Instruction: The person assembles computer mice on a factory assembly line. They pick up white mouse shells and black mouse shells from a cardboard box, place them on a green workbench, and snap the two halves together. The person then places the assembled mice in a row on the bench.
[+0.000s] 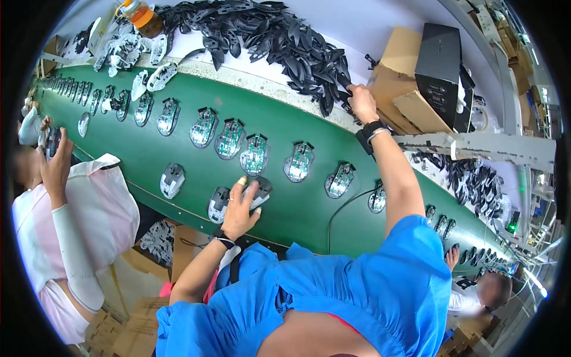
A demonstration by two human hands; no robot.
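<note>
My left hand [239, 212] is low over the near side of the green belt, its fingers spread and touching a black-and-grey computer mouse [260, 189]. Yellowish covering shows on one fingertip. Just left of that hand lies another mouse [219, 205] with a dark and light shell. Stretched out to the far ledge, my right hand [363, 104] pinches a black curved plastic piece [343, 80] at the edge of a big heap of black plastic pieces [262, 35]. Several opened mice with bare green circuit boards [254, 156] stand in a row along the belt between my hands.
An opened cardboard box [395, 77] and a black box [438, 65] stand beside my right hand, behind a metal bar [476, 146]. A dark cable [339, 209] crosses the belt. One co-worker [77, 220] handles a mouse at left; another [485, 291] sits at far right.
</note>
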